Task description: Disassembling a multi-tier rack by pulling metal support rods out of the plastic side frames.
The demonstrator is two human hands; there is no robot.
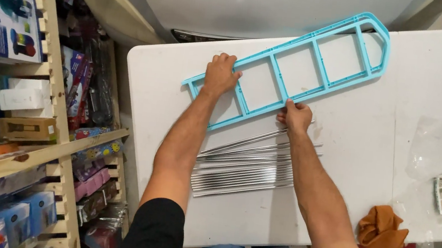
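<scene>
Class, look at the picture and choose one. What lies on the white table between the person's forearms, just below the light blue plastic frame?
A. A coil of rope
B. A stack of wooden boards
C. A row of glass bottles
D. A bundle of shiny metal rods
D: a bundle of shiny metal rods lies on the white table, just below the light blue plastic frame that both hands rest on.

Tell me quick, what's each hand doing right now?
Left hand: closed on the light blue plastic frame, near its end.
Right hand: closed on the frame's lower edge, above the metal rods.
</scene>
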